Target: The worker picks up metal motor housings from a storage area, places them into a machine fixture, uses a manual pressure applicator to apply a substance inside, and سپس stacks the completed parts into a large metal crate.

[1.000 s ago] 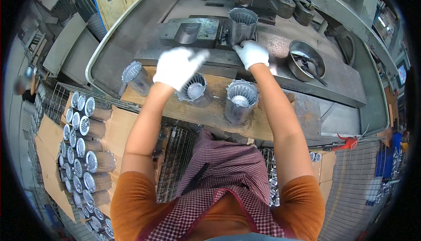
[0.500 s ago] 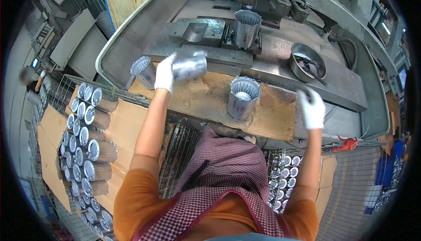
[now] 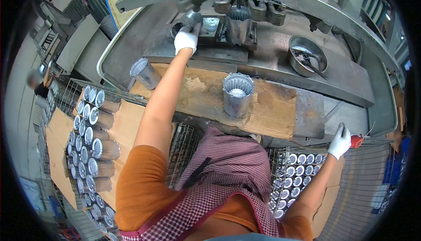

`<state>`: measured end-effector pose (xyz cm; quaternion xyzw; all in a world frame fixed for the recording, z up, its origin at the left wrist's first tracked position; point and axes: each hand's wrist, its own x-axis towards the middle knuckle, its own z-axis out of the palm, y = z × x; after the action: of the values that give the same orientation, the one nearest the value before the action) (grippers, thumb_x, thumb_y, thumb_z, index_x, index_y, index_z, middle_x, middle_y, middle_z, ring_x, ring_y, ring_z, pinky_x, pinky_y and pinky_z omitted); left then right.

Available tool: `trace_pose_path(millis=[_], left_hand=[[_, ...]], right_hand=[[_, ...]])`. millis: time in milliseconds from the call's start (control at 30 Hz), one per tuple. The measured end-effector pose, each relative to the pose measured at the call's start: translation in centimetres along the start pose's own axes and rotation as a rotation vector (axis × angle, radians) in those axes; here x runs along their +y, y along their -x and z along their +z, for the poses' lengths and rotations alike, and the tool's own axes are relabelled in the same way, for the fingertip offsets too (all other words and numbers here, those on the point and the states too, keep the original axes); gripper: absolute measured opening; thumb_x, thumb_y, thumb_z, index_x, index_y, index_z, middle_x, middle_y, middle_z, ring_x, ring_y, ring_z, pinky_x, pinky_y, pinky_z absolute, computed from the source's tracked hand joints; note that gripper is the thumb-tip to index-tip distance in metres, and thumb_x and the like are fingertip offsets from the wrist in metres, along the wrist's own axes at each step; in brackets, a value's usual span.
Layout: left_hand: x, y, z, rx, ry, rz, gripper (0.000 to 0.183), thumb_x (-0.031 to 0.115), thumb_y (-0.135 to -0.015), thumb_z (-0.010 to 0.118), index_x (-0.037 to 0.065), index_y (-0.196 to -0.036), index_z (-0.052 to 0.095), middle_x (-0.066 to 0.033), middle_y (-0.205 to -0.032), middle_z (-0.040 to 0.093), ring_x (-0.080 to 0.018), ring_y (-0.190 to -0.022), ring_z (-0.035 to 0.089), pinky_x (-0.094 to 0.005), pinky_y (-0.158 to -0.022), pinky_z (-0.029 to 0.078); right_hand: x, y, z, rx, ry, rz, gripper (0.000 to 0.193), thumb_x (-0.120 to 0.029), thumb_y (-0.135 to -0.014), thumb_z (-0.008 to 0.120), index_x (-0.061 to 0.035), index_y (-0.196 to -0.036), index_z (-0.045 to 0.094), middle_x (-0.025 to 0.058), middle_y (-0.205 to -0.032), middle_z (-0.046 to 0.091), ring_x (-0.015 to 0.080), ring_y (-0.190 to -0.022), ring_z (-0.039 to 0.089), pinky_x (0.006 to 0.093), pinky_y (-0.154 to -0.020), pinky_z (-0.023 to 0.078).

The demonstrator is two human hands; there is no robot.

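My left hand (image 3: 186, 39), in a white glove, reaches far forward and grips a grey finned metal cylinder (image 3: 188, 21) lying at the left side of the machine's fixture (image 3: 219, 26). Another cylinder (image 3: 239, 21) stands upright in the fixture's middle. My right hand (image 3: 340, 141), also gloved, is low at the right and closed on a red handle (image 3: 356, 141) by the wire basket's edge. Two more cylinders rest on the wooden board (image 3: 272, 105): one upright (image 3: 237, 94), one tilted at the board's left end (image 3: 144, 73).
A metal bowl (image 3: 308, 55) with tools sits at the back right of the steel bench. Stacked cylinders (image 3: 92, 127) lie on cardboard at my left. A wire basket (image 3: 298, 166) at my lower right holds several more, standing on end.
My left hand carried a cylinder from above the board forward to the fixture. My right hand let go of the fixture's cylinder, swung down to the right and closed on the red handle.
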<state>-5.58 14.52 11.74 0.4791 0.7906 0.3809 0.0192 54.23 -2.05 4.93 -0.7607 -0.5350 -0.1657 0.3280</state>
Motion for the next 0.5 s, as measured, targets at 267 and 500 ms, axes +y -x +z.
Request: trace_pose_path(millis=[267,500], left_hand=[[-2.9,0.8,0.2,-0.033,-0.700,0.474,0.040,0.050,-0.082,0.058,0.013,-0.086,0.072,-0.0100,-0.090,0.066,-0.0276,-0.086,0.064,-0.0424,-0.075,0.045],[-2.1,0.6,-0.2,-0.034,-0.799,0.486,0.042,0.052,-0.080,0.059,0.012,-0.087,0.070,-0.0078,-0.095,0.067,-0.0262,-0.091,0.064,-0.0438,-0.079,0.044]], right_hand=[[-0.3,-0.1,0.4,0.076,-0.101,0.003,0.020,-0.020,-0.087,0.062,-0.0049,-0.096,0.071,0.0139,-0.090,0.069,0.0289,-0.080,0.067,0.0372,-0.072,0.051],[-1.1,-0.7,0.9,0.093,-0.090,-0.004,0.022,-0.022,-0.087,0.063,-0.0044,-0.096,0.071,0.0145,-0.089,0.069,0.0292,-0.080,0.066,0.0367,-0.074,0.050]])
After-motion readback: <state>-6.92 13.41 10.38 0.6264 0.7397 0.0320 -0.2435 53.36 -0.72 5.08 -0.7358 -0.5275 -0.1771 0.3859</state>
